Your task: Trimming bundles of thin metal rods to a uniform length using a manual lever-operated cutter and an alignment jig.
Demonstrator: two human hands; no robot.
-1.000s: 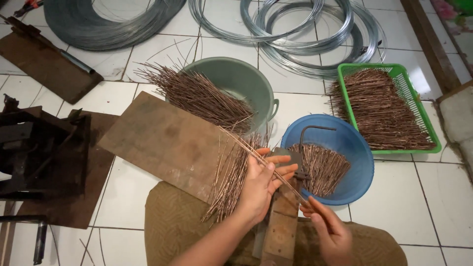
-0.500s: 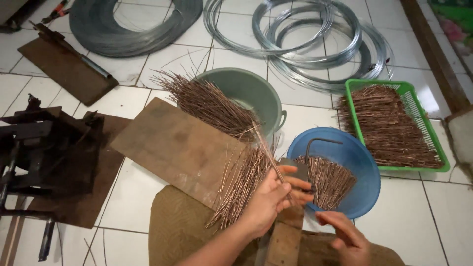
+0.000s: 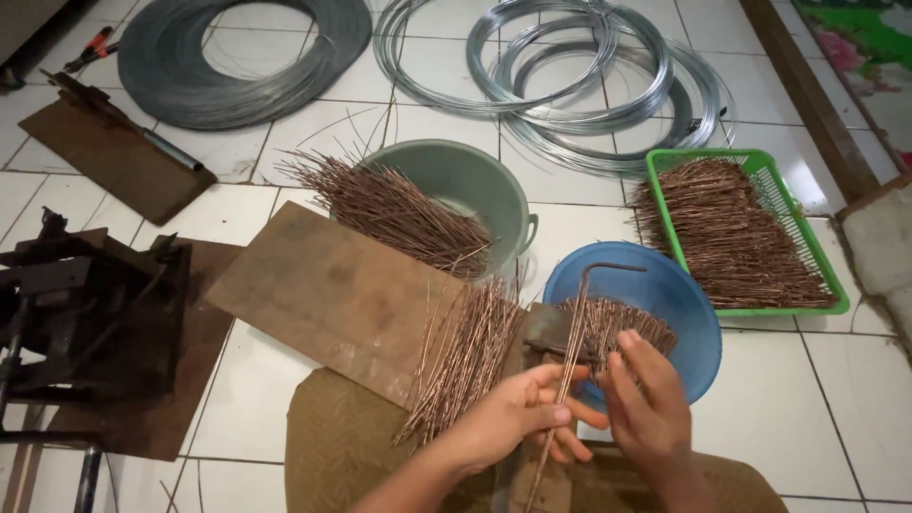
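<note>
My left hand point(image 3: 518, 418) pinches a thin copper-coloured wire rod point(image 3: 569, 356) that stands nearly upright in front of me. My right hand point(image 3: 646, 404) is beside it with fingers spread, fingertips touching the rod and a small metal bending jig point(image 3: 549, 332) mounted on a wooden block point(image 3: 544, 475). A loose bundle of straight rods point(image 3: 465, 356) lies on a wooden board point(image 3: 328, 294) just left of my left hand. A blue bowl point(image 3: 689, 299) behind my right hand holds bent rods.
A grey-green bucket point(image 3: 475, 180) holds a sheaf of rods. A green basket point(image 3: 793, 218) at right is full of rods. Coils of silver wire point(image 3: 570, 71) and dark wire point(image 3: 237, 57) lie on the tiled floor. A dark metal machine point(image 3: 85, 304) stands at left.
The rod has swung from leaning up-left to nearly upright. My right hand rose from the lower right to the rod and jig; my left hand slid lower.
</note>
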